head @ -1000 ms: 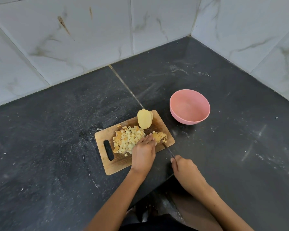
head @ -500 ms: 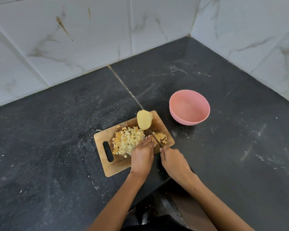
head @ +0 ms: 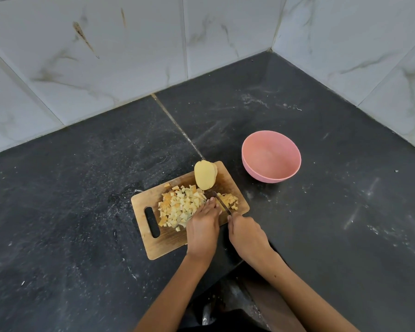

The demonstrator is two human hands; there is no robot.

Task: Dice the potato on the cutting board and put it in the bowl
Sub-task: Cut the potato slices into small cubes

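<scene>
now right hand (head: pixel 246 232), gripping knife (head: pixel 222 204), sits closer to left hand (head: pixel 203 226) than 1 s ago; left fingers rest straight on diced potato (head: pixel 181 208), frame centre, cutting board (head: pixel 168 240); pale half (head: pixel 204 175) above; bowl (head: pixel 271 156) empty.

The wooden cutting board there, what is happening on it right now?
A person is dicing a potato on the rectangular wooden cutting board, which lies on a dark stone counter. The right hand grips a small knife, its blade down among the pieces. The left hand rests on the board beside the blade, fingertips against the pile of pale yellow potato cubes. One uncut potato half waits at the board's far edge. The round pink bowl next to the board holds nothing yet.
</scene>
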